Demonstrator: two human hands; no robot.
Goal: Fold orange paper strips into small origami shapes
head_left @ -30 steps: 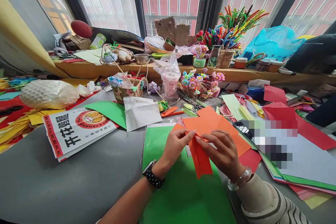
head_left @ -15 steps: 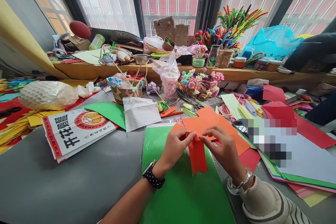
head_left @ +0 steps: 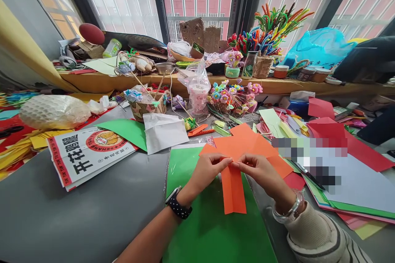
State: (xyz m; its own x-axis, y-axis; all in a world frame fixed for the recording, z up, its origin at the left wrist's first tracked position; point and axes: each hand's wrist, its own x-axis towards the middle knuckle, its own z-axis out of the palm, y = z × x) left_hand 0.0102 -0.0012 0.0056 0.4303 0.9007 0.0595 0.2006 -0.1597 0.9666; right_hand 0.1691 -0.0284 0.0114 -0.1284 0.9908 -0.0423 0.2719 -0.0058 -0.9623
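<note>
Above the green sheet (head_left: 197,230), your hands meet fingertip to fingertip.
Left hand (head_left: 206,171) and right hand (head_left: 259,170) seemingly pinch the orange strip (head_left: 233,191)'s top; its length points toward you.

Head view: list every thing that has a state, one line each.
Orange strip: folded, pinched at its top by both hands.
Left hand: shut on the strip.
Right hand: shut on the strip.
Green sheet: flat under the strip.
Orange sheets: flat, stacked.
Pink cup: upright, bagged.
</note>
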